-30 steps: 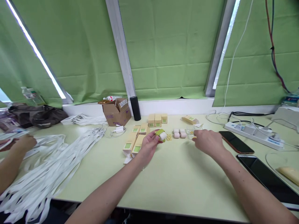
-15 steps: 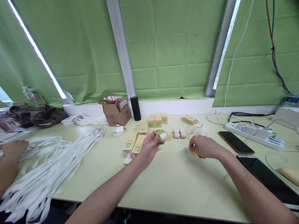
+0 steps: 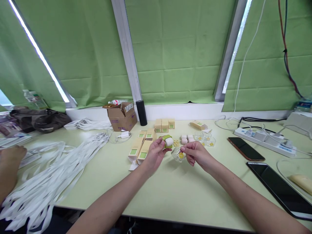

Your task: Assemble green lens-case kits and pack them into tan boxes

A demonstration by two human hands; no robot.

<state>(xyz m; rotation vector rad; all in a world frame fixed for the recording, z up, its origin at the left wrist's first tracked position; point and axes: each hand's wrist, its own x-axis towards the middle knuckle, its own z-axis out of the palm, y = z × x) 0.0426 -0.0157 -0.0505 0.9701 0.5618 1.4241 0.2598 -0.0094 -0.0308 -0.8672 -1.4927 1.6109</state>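
Note:
In my left hand (image 3: 156,152) is a small rounded white piece with a green band (image 3: 168,141), held up above the table. My right hand (image 3: 196,152) pinches a clear plastic cup-like case with a yellow spot (image 3: 179,155), close beside the green-banded piece. Behind the hands lie small yellow ring-shaped parts (image 3: 175,143) and several pale pink blocks (image 3: 187,139). More clear cases with yellow spots (image 3: 206,139) rest just right of those blocks. Several cream boxes with green squares (image 3: 140,150) sit left of my left hand.
White straps (image 3: 58,175) spread over the left side, near another person's hand (image 3: 13,156). An open cardboard box (image 3: 122,117) and a black cylinder (image 3: 141,113) stand at the back. Two phone-like devices (image 3: 246,149) and a power strip (image 3: 265,140) lie at right.
My right hand has moved left with the clear case, from near the other clear cases to beside my left hand. My left hand has barely moved.

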